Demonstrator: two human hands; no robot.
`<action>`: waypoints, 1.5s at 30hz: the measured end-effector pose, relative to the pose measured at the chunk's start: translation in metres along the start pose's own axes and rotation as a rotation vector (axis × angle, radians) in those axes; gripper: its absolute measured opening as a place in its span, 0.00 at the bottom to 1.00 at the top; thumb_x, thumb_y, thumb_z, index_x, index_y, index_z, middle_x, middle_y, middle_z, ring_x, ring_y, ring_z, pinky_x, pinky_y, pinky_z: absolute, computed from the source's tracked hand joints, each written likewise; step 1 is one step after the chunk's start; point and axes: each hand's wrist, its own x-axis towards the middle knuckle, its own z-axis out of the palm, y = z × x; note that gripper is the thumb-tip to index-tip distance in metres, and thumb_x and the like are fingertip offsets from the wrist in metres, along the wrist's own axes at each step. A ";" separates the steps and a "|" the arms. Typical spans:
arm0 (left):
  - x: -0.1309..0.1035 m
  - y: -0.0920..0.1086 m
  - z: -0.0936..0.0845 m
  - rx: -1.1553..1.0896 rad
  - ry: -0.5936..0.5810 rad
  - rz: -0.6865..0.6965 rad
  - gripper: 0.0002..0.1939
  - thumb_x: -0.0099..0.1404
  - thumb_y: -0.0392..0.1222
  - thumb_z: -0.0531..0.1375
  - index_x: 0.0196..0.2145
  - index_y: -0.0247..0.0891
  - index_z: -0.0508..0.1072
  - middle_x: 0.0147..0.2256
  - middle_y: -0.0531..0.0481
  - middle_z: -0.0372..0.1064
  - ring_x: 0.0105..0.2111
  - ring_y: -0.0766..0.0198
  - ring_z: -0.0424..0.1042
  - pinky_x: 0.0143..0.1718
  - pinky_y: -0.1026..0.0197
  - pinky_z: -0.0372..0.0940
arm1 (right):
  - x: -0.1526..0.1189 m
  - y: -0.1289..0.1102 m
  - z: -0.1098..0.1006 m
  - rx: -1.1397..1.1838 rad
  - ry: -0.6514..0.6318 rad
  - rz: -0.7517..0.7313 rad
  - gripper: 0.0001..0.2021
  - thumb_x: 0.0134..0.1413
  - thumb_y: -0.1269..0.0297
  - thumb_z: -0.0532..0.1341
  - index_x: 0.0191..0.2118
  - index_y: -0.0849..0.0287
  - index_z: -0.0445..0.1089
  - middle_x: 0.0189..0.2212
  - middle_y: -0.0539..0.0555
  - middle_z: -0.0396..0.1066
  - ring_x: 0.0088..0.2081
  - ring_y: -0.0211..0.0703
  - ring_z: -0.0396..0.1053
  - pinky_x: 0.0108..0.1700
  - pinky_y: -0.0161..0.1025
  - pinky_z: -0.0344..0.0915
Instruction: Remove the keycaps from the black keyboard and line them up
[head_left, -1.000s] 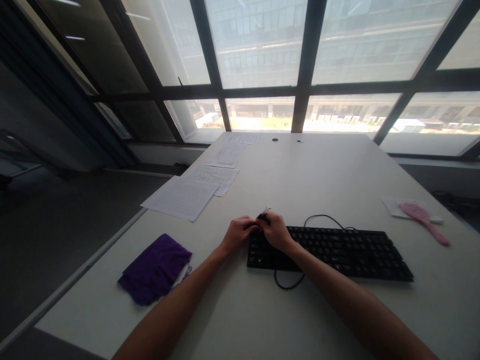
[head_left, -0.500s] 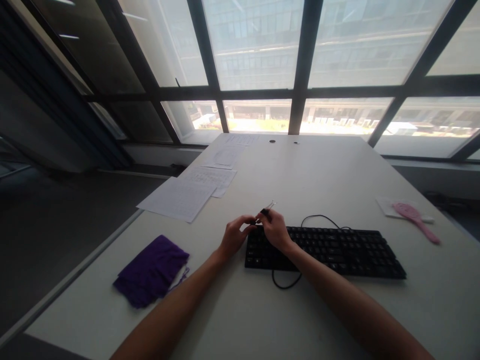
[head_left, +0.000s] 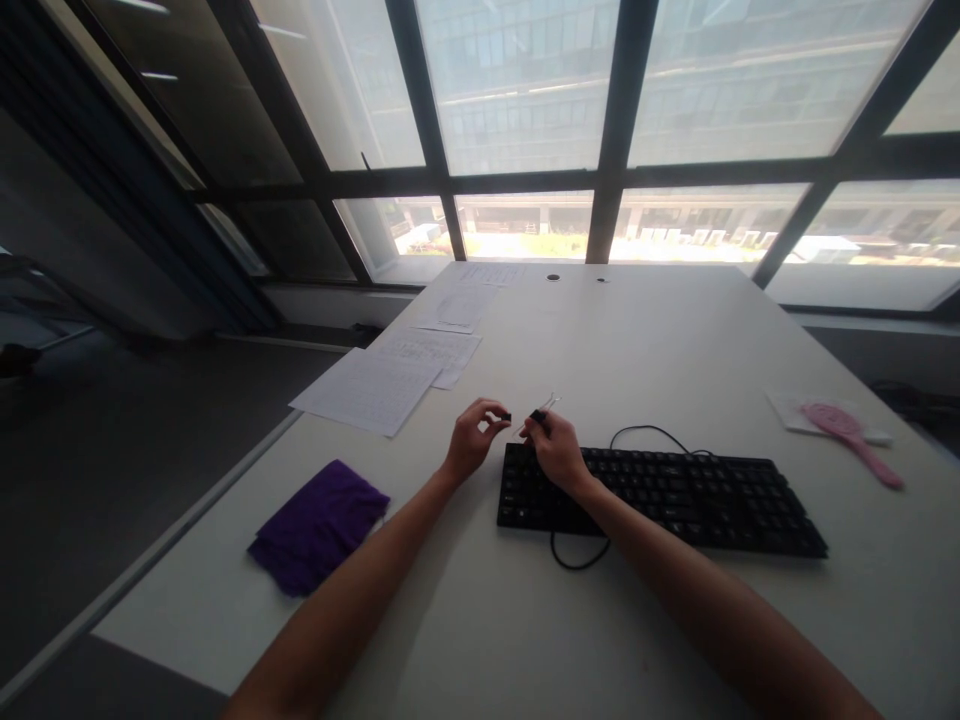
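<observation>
A small black keycap (head_left: 507, 418) is pinched between the thumb and fingertips of my left hand (head_left: 471, 440), just off the top left corner of the black keyboard (head_left: 667, 500). My right hand (head_left: 556, 448) is closed around the black middle of a wire keycap puller (head_left: 538, 415). Thin wire ends stick out of the puller on both sides of the fingers. The right hand hovers over the keyboard's left end and hides some of its keys. A small gap separates the two hands.
A folded purple cloth (head_left: 321, 525) lies left of my left forearm. Printed papers (head_left: 367, 390) run along the desk's left edge. A pink hairbrush (head_left: 844, 428) rests on a white packet at the right. The keyboard's black cable (head_left: 577, 566) loops out in front. Windows stand behind the desk.
My left hand has drawn away from the right hand and up a little, with the keycap now showing in its fingertips. The right hand still holds the puller. The view has shifted slightly.
</observation>
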 end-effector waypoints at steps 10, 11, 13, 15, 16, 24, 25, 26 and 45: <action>0.094 -0.072 0.020 0.231 -0.028 -0.229 0.08 0.58 0.32 0.65 0.38 0.36 0.78 0.36 0.47 0.78 0.33 0.63 0.74 0.44 0.60 0.68 | -0.001 0.003 0.000 -0.027 -0.015 -0.008 0.11 0.62 0.61 0.56 0.30 0.58 0.69 0.24 0.51 0.72 0.27 0.41 0.69 0.32 0.35 0.63; 0.096 -0.074 0.022 0.235 -0.020 -0.235 0.09 0.59 0.33 0.64 0.39 0.35 0.78 0.37 0.47 0.78 0.34 0.62 0.74 0.44 0.60 0.68 | -0.001 0.003 0.000 -0.033 -0.019 -0.007 0.11 0.62 0.61 0.56 0.30 0.58 0.69 0.24 0.51 0.71 0.27 0.41 0.69 0.32 0.35 0.62; 0.098 -0.078 0.023 0.237 -0.003 -0.243 0.11 0.59 0.33 0.64 0.41 0.35 0.77 0.38 0.46 0.78 0.35 0.62 0.74 0.45 0.60 0.68 | -0.001 0.001 0.000 -0.042 -0.023 -0.004 0.11 0.62 0.61 0.56 0.29 0.58 0.70 0.23 0.50 0.71 0.26 0.40 0.68 0.32 0.35 0.62; 0.099 -0.081 0.024 0.235 0.011 -0.248 0.12 0.59 0.32 0.65 0.42 0.35 0.77 0.40 0.46 0.78 0.36 0.63 0.74 0.46 0.61 0.67 | -0.001 -0.001 -0.001 -0.046 -0.026 -0.004 0.11 0.62 0.61 0.56 0.29 0.58 0.70 0.23 0.50 0.70 0.26 0.40 0.68 0.32 0.35 0.61; 0.099 -0.082 0.024 0.233 0.016 -0.250 0.12 0.59 0.32 0.65 0.43 0.35 0.77 0.40 0.45 0.78 0.36 0.63 0.74 0.46 0.61 0.67 | -0.001 -0.001 -0.001 -0.046 -0.026 -0.005 0.11 0.62 0.61 0.56 0.29 0.58 0.70 0.23 0.50 0.70 0.26 0.40 0.68 0.32 0.35 0.61; 0.100 -0.082 0.025 0.218 0.035 -0.277 0.17 0.56 0.30 0.67 0.44 0.34 0.76 0.40 0.45 0.78 0.34 0.64 0.74 0.44 0.60 0.68 | -0.002 0.002 -0.001 -0.032 -0.035 -0.016 0.12 0.63 0.61 0.56 0.30 0.58 0.69 0.24 0.51 0.71 0.27 0.41 0.69 0.32 0.36 0.62; 0.100 -0.082 0.025 0.215 0.038 -0.281 0.17 0.56 0.30 0.68 0.45 0.34 0.76 0.40 0.45 0.78 0.34 0.64 0.74 0.44 0.60 0.68 | -0.002 0.003 -0.001 -0.031 -0.038 -0.018 0.12 0.63 0.61 0.56 0.30 0.58 0.69 0.24 0.51 0.71 0.27 0.41 0.69 0.32 0.36 0.62; 0.100 -0.083 0.025 0.210 0.040 -0.284 0.18 0.55 0.30 0.68 0.45 0.34 0.76 0.40 0.45 0.78 0.33 0.64 0.73 0.44 0.61 0.68 | -0.002 0.003 -0.001 -0.030 -0.039 -0.020 0.12 0.63 0.60 0.55 0.30 0.58 0.69 0.24 0.51 0.71 0.27 0.41 0.69 0.32 0.36 0.62; 0.106 -0.102 0.025 0.201 -0.016 -0.130 0.09 0.58 0.31 0.63 0.36 0.39 0.80 0.40 0.48 0.77 0.41 0.60 0.75 0.47 0.59 0.70 | -0.001 -0.001 -0.002 -0.047 -0.046 -0.015 0.11 0.62 0.62 0.56 0.29 0.58 0.70 0.23 0.50 0.70 0.26 0.40 0.67 0.32 0.35 0.60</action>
